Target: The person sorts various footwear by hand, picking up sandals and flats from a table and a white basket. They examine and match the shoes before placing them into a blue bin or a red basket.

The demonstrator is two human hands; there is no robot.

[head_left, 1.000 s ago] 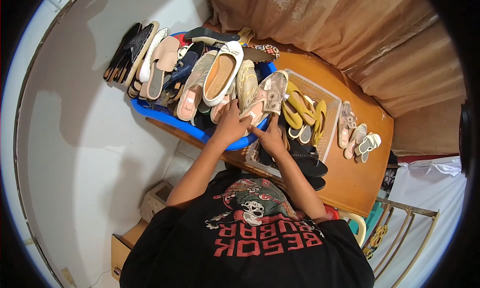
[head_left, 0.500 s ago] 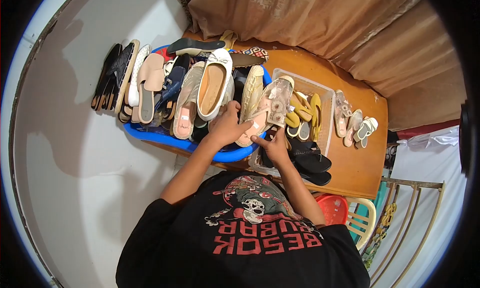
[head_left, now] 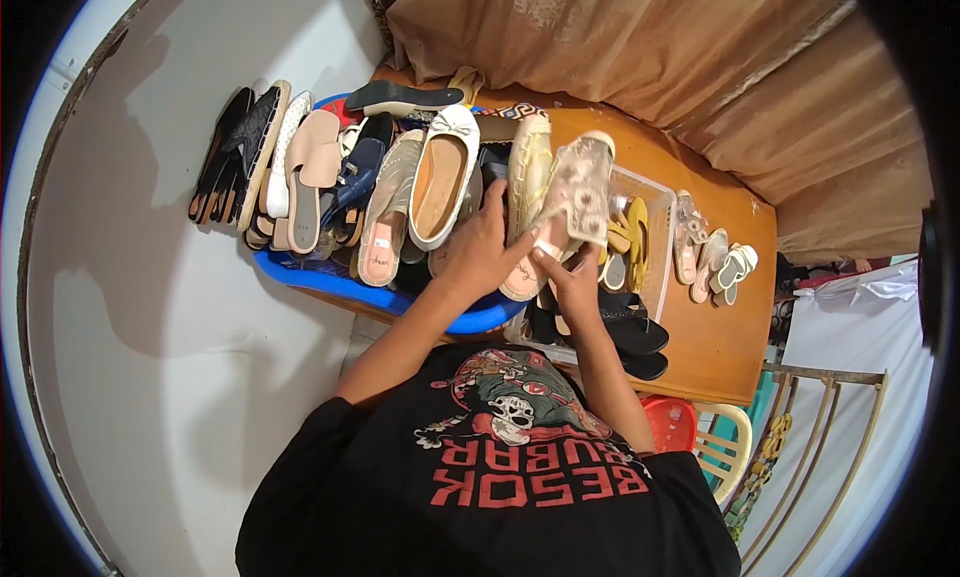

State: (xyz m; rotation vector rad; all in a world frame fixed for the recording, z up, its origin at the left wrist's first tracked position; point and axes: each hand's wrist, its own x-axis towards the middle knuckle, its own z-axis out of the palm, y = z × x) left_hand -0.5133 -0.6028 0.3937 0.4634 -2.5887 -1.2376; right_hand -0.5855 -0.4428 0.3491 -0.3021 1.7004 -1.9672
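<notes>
A pair of cream mules with see-through floral mesh uppers and pink insoles is between my hands, above the right end of the blue basin [head_left: 400, 305]. My left hand [head_left: 482, 255] is closed around the left mule [head_left: 529, 162], its thumb across the pair. My right hand [head_left: 573, 282] grips the right mule [head_left: 583, 192] low down, thumb on the insole. Just left of my left hand, a white ballet flat [head_left: 443, 182] with a bow leans on the pile. Beside it stands a pale mesh mule [head_left: 382, 242].
More shoes fill the basin, among them a beige slide [head_left: 312, 157]. A clear plastic crate [head_left: 655, 237] holds yellow flats and black sandals. Several light sandals [head_left: 735, 267] lie on the wooden table [head_left: 720, 337] at right. A brown curtain [head_left: 640, 67] hangs behind.
Both hands have raised the mules slightly and shifted them right, and the right mule is now tilted more upright. The view has shifted a little.
</notes>
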